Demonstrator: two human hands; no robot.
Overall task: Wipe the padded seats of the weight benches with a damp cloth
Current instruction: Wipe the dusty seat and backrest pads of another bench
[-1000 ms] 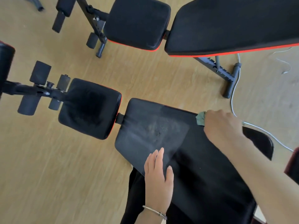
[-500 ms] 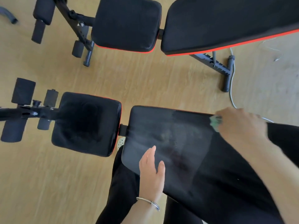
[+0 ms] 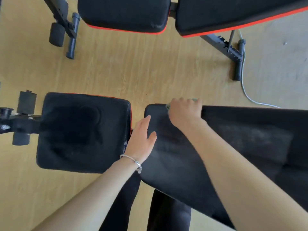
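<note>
Below me stands a black weight bench with red trim. Its square seat pad [image 3: 80, 130] lies to the left and its long back pad [image 3: 233, 147] runs to the right. My right hand [image 3: 185, 112] presses a pale green cloth [image 3: 168, 106] on the far left corner of the back pad; only slivers of cloth show around the fingers. My left hand [image 3: 141, 139] lies flat, fingers apart, across the gap between the two pads, holding nothing. A silver bracelet circles its wrist.
A second black and red bench [image 3: 126, 12] stands across the top, with its back pad [image 3: 233, 12], metal frame and foot [image 3: 237, 70]. A white cable [image 3: 245, 87] trails on the wooden floor at right. Foam rollers [image 3: 26, 100] stick out at far left. My dark trousers show below.
My right hand has swept the cloth leftward along the back pad's far edge to its left corner. My left hand has slid up and left to the gap between the pads.
</note>
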